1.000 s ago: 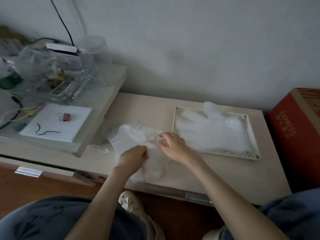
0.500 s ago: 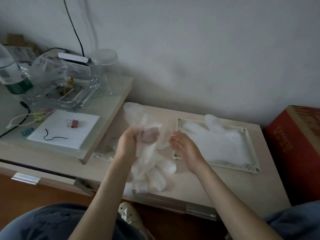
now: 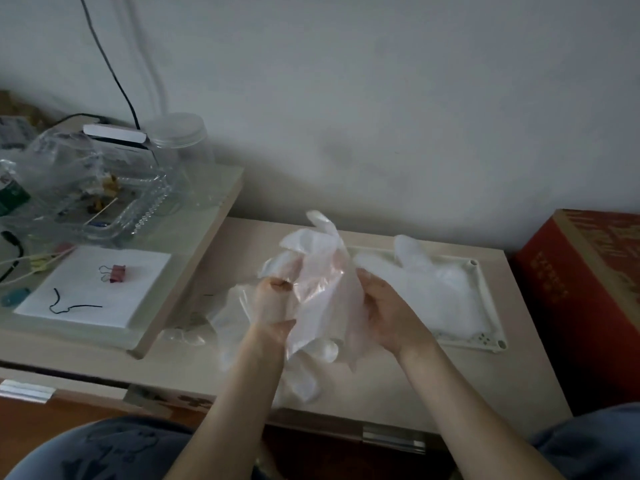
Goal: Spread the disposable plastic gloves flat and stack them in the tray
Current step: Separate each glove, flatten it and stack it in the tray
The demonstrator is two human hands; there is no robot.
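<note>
A crumpled clear plastic glove (image 3: 320, 271) hangs in the air above the low table, pinched between both hands. My left hand (image 3: 272, 303) grips its left side and my right hand (image 3: 384, 310) grips its right edge. More loose gloves (image 3: 232, 320) lie crumpled on the table below my left wrist. The white tray (image 3: 485, 306) sits to the right, with a flattened glove (image 3: 429, 282) lying in it, fingers pointing toward the wall.
A raised shelf (image 3: 194, 271) on the left carries a clear plastic box (image 3: 90, 188), a lidded jar (image 3: 180, 140) and a white pad with a pink binder clip (image 3: 116, 273). A red carton (image 3: 588, 299) stands at the right. The wall is close behind.
The glove went from lying on the table under both hands to being lifted. My right hand, open beside it half a second ago, now grips its right edge.
</note>
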